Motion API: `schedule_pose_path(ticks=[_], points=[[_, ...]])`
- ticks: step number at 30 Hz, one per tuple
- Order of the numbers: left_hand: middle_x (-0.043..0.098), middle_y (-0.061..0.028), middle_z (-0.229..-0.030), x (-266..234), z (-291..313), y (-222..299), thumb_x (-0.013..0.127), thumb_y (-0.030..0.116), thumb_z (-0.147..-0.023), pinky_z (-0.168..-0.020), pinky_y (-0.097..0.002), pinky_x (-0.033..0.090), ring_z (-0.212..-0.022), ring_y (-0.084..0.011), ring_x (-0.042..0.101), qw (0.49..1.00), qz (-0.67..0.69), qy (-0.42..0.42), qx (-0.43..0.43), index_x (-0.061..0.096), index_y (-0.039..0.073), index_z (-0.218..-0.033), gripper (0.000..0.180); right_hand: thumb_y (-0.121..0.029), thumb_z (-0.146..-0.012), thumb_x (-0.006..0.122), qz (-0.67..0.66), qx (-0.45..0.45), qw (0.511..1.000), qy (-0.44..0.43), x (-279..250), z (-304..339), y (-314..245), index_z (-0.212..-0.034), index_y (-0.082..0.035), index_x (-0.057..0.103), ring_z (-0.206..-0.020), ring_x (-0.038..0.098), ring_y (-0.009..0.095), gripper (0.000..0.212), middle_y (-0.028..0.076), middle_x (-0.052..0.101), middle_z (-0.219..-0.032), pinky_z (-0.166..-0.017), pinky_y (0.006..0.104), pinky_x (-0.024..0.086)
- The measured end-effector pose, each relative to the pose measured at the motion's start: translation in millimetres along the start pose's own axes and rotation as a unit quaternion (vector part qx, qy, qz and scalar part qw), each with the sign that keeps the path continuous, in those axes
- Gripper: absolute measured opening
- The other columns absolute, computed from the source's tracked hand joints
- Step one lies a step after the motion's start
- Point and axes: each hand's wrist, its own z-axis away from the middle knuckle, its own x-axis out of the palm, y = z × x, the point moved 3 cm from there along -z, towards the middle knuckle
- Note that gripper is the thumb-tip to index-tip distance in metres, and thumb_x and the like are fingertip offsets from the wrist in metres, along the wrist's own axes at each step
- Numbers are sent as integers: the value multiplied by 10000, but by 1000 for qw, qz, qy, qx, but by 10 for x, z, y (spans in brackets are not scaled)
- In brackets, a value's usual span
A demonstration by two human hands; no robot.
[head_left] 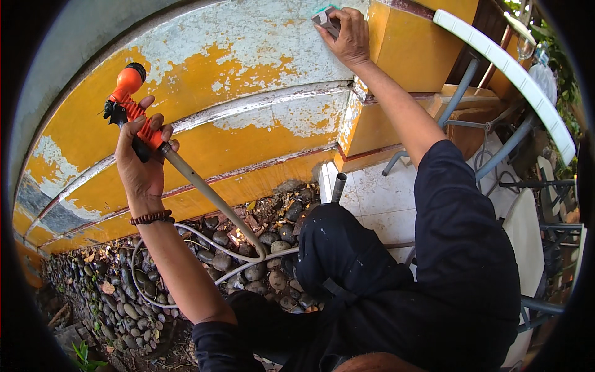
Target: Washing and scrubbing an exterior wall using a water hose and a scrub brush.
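Observation:
My left hand (141, 170) is closed around the grip of an orange and black hose spray nozzle (129, 84), its head pointing up and toward the wall. A beige hose (207, 189) runs from the nozzle's base down to the stones. High on the wall, my right hand (353, 43) grips a small grey scrubbing block with a green edge (326, 23), held at the pale, peeled surface. The wall (204, 80) is yellow paint flaking away over whitish patches, with two raised ledges across it. No water spray shows.
Rounded stones (277, 280) and dry leaves cover the ground below the wall. By my knee stands a short grey pipe (338, 186), near white floor tiles (390, 192). At right are a white-topped table (505, 68) with grey legs and a white chair (525, 239).

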Motion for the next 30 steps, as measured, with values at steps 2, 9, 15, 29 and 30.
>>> schedule_pose_path(ticks=[2, 9, 15, 29, 30], points=[[522, -14, -869, 16, 6, -2, 549, 263, -948, -648, -326, 452, -771, -161, 538, 1000, 12, -8, -4, 505, 25, -1418, 529, -358, -792, 851, -1, 1, 1000, 0, 1, -1, 2, -1200, -149, 510, -1051, 565, 302, 571, 101, 536, -1130, -855, 440, 462], [522, -18, -869, 19, 6, 11, 555, 259, -946, -638, -329, 454, -773, -166, 541, 1000, 3, -3, 4, 502, 20, -1418, 532, -349, -793, 852, -3, -1, 1000, 5, 7, 2, 7, -1193, -150, 516, -1038, 570, 304, 559, 104, 538, -1123, -851, 437, 463], [519, -15, -857, 21, 5, 13, 552, 257, -938, -636, -333, 455, -764, -165, 540, 1000, 5, -5, 5, 506, 25, -1412, 530, -348, -796, 850, -1, 1, 1000, 1, 1, 7, -1, -1198, -154, 513, -1045, 567, 302, 560, 102, 537, -1125, -849, 437, 461], [514, -6, -847, 36, 16, 18, 547, 255, -937, -646, -330, 441, -754, -159, 534, 1000, 14, -11, -1, 508, 36, -1408, 521, -354, -803, 845, -3, 8, 1000, -10, 17, 15, 12, -1210, -150, 508, -1047, 566, 310, 565, 108, 535, -1139, -861, 441, 463], [514, -6, -847, 32, 15, 21, 547, 255, -937, -646, -330, 441, -754, -159, 534, 1000, 5, -5, 6, 508, 36, -1408, 521, -353, -804, 844, -4, 3, 1000, -4, 19, 15, 15, -1209, -150, 508, -1045, 565, 310, 564, 108, 535, -1138, -861, 442, 463]])
